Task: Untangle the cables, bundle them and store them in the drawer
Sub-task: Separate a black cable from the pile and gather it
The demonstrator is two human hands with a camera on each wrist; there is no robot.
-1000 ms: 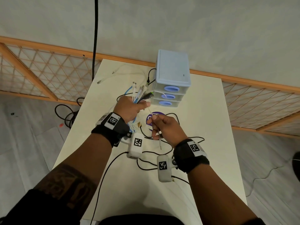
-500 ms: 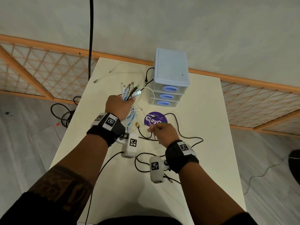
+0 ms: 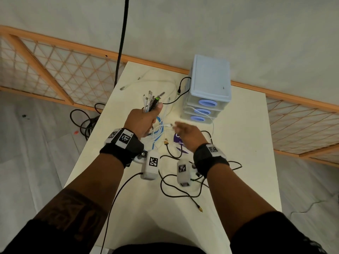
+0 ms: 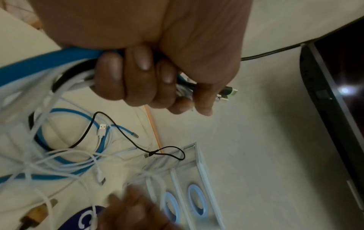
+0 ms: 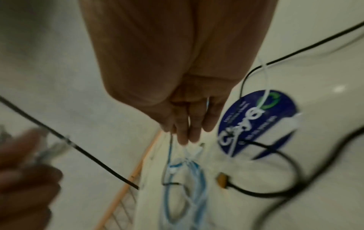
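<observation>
bunch of cable ends (image 3: 152, 102) held up above the table (image 3: 238, 180), plugs poking out past the thumb, squeezed tight in the left hand (image 3: 142, 121) with all fingers (image 4: 135, 77) curled round blue, white and black cords. more loops of blue flat cable (image 4: 65, 158) and thin white cable (image 3: 161, 128) lying tangled on the table just under that hand. black cable (image 3: 179, 193) with a gold tip curling well apart from the bunch, nearer the body. right hand (image 3: 187, 136) blurry, fingers (image 5: 189, 129) pointing down at a white cord end; cannot tell if pinching it or only touching. probably light, soft and bendy, a bit smooth, so likely to slip and spring back into knots. best to grab near the hard plugs and pull slowly, one cord at a time, not yanking. small blue plastic drawer box (image 3: 211, 85) at the far side of the table, three see-through drawers with round ring handles, all pushed in. round purple sticker (image 5: 258, 123) flat on the smooth cream top.
</observation>
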